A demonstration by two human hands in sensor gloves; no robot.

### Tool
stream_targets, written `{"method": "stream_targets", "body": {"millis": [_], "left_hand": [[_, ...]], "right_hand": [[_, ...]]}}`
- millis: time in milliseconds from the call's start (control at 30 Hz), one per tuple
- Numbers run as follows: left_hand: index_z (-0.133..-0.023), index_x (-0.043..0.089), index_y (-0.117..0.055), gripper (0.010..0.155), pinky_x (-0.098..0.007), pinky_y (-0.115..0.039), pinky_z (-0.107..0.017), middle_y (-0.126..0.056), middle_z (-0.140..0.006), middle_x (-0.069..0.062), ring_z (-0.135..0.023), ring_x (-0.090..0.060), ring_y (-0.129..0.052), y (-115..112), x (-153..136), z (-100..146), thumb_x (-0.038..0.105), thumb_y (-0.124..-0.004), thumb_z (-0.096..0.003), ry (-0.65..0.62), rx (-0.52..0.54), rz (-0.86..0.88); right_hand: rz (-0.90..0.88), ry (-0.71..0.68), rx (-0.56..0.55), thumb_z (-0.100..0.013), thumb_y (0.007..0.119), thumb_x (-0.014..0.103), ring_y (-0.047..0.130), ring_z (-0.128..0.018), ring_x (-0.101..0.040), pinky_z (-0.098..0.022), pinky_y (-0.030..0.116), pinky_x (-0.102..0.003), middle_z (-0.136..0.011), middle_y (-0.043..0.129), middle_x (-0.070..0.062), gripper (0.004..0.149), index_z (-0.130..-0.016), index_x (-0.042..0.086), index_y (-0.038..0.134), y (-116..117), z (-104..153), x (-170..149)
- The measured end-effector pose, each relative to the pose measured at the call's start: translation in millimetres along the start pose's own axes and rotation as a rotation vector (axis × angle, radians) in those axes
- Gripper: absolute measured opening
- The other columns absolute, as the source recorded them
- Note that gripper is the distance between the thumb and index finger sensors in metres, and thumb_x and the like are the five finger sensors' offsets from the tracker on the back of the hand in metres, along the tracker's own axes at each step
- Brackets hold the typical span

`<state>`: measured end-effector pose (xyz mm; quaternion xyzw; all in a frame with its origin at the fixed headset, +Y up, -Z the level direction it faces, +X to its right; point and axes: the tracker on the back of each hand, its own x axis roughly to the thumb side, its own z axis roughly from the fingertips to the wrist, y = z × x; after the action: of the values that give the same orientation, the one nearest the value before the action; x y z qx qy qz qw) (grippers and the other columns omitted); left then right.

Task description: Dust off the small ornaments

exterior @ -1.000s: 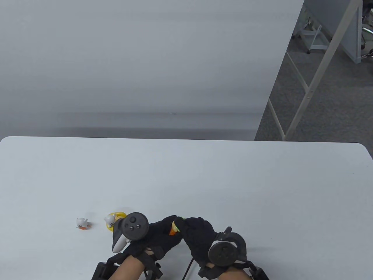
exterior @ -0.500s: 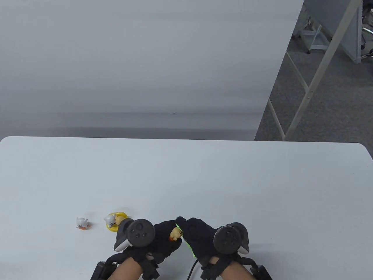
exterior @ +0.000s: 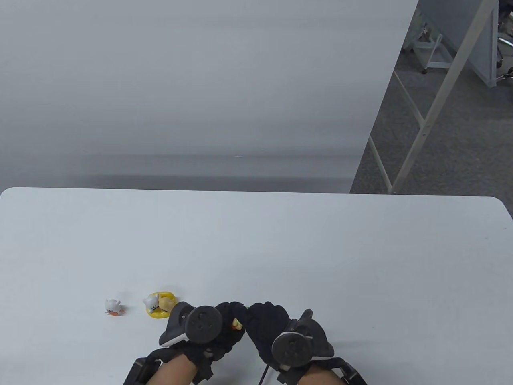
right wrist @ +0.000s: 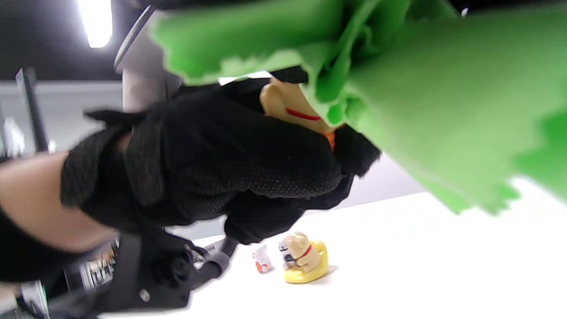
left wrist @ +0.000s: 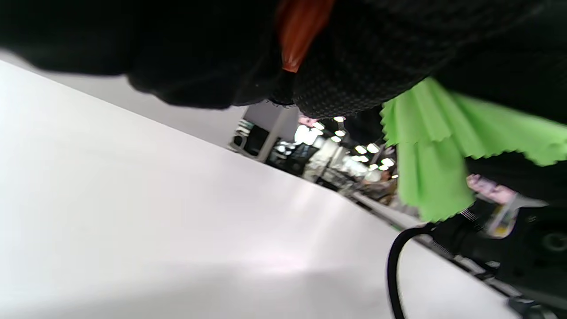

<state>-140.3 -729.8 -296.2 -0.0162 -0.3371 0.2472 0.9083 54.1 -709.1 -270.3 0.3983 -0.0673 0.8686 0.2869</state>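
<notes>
Left fingers: curled round a small tan figurine with a red collar line; they hold it up off the bench.
Right fingers: closed on a bunched green cloth; how each finger lies is hidden by the glove and the cloth.
Key relation: the cloth lies against the exposed part of the figurine, so the held ornament is directly at the right fingers, on their left side; left hand and right hand meet fingertip to fingertip near the front edge of the bench.
Long axis: cannot be told; most of the figurine is covered.
Waiting ornaments: a white cat figurine and a yellow-based figurine stand on the bench to the left, well nearer the left hand.
Likely step: wiping the held piece; judged from the contact alone.
</notes>
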Motion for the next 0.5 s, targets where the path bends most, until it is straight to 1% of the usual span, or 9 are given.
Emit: {"method": "stream_targets", "body": {"millis": [33, 67, 200, 233, 267, 300, 367, 433, 500], "left_hand": [[-0.094, 0.006, -0.077, 0.054, -0.033, -0.094, -0.009, -0.094, -0.068, -0.007, -0.019, -0.015, -0.102, -0.7, -3.1, 0.4, 0.037, -0.091, -0.0530, -0.039, -0.028, 0.084], [-0.094, 0.003, -0.077, 0.054, -0.035, -0.093, -0.009, -0.094, -0.068, -0.009, -0.020, -0.018, -0.102, -4.0, -5.7, 1.7, 0.036, -0.091, -0.0532, -0.036, -0.035, 0.217], [-0.098, 0.003, -0.068, 0.060, -0.038, -0.096, -0.015, -0.092, -0.073, -0.007, -0.026, -0.020, -0.106, -9.8, -19.7, 1.5, 0.044, -0.084, -0.0567, 0.079, -0.043, 0.469], [-0.099, 0.002, -0.065, 0.063, -0.041, -0.097, -0.019, -0.091, -0.075, -0.008, -0.032, -0.024, -0.107, -11.4, -23.5, 2.3, 0.047, -0.081, -0.0580, 0.093, -0.025, 0.527], [-0.102, 0.000, -0.062, 0.068, -0.049, -0.096, -0.030, -0.087, -0.083, -0.013, -0.048, -0.036, -0.107, -13.9, -29.1, 4.9, 0.052, -0.074, -0.0596, 0.118, 0.003, 0.602], [-0.104, 0.000, -0.060, 0.070, -0.062, -0.087, -0.045, -0.079, -0.093, -0.019, -0.066, -0.048, -0.096, -16.8, -34.4, 6.6, 0.055, -0.069, -0.0611, 0.129, 0.001, 0.685], [-0.106, 0.001, -0.058, 0.070, -0.069, -0.071, -0.056, -0.050, -0.104, -0.029, -0.079, -0.055, -0.070, -19.7, -40.3, 10.7, 0.056, -0.063, -0.0637, 0.136, -0.023, 0.804], [-0.107, 0.002, -0.061, 0.071, -0.071, -0.067, -0.057, -0.043, -0.102, -0.029, -0.075, -0.054, -0.065, -17.5, -42.9, 12.0, 0.058, -0.060, -0.0636, 0.147, 0.020, 0.827], [-0.110, 0.003, -0.060, 0.073, -0.065, -0.078, -0.049, -0.057, -0.095, -0.023, -0.064, -0.043, -0.078, -14.2, -44.3, 12.6, 0.059, -0.061, -0.0641, 0.147, 0.023, 0.841]], "right_hand": [[-0.061, 0.036, 0.034, -0.055, 0.077, 0.009, 0.096, -0.050, -0.047, -0.044, 0.082, -0.072, -0.076, 0.086, -0.042, 0.046, -0.099, -0.001, 0.067, -0.1, 1.0, -4.5], [-0.110, 0.038, 0.051, -0.055, 0.076, 0.010, 0.096, -0.051, -0.046, -0.045, 0.083, -0.072, -0.077, 0.086, -0.041, 0.047, -0.099, -0.001, 0.066, -1.6, 2.9, -7.5], [-0.217, 0.075, -0.027, -0.055, 0.078, 0.010, 0.096, -0.050, -0.047, -0.044, 0.083, -0.072, -0.076, 0.087, -0.041, 0.047, -0.098, -0.003, 0.068, -8.1, 5.9, -12.7], [-0.231, 0.083, -0.041, -0.054, 0.078, 0.010, 0.096, -0.050, -0.047, -0.044, 0.083, -0.072, -0.076, 0.087, -0.041, 0.047, -0.098, -0.003, 0.068, -9.6, 7.2, -13.9], [-0.244, 0.098, -0.067, -0.054, 0.078, 0.010, 0.097, -0.050, -0.046, -0.044, 0.083, -0.072, -0.076, 0.087, -0.041, 0.046, -0.098, -0.002, 0.069, -11.1, 10.0, -16.4], [-0.258, 0.129, -0.106, -0.054, 0.078, 0.010, 0.097, -0.050, -0.046, -0.044, 0.083, -0.071, -0.076, 0.087, -0.041, 0.046, -0.098, -0.002, 0.069, -11.8, 13.9, -19.9], [-0.341, 0.193, -0.159, -0.054, 0.078, 0.011, 0.097, -0.049, -0.046, -0.043, 0.084, -0.071, -0.075, 0.088, -0.040, 0.046, -0.098, -0.002, 0.069, -11.8, 18.9, -28.1], [-0.423, 0.249, -0.203, -0.055, 0.078, 0.011, 0.096, -0.050, -0.046, -0.043, 0.083, -0.071, -0.075, 0.087, -0.041, 0.046, -0.098, -0.002, 0.068, -10.0, 23.7, -35.1], [-0.430, 0.263, -0.215, -0.055, 0.078, 0.011, 0.096, -0.049, -0.046, -0.043, 0.083, -0.071, -0.075, 0.087, -0.041, 0.046, -0.098, -0.003, 0.069, -7.9, 25.7, -38.0]]}}
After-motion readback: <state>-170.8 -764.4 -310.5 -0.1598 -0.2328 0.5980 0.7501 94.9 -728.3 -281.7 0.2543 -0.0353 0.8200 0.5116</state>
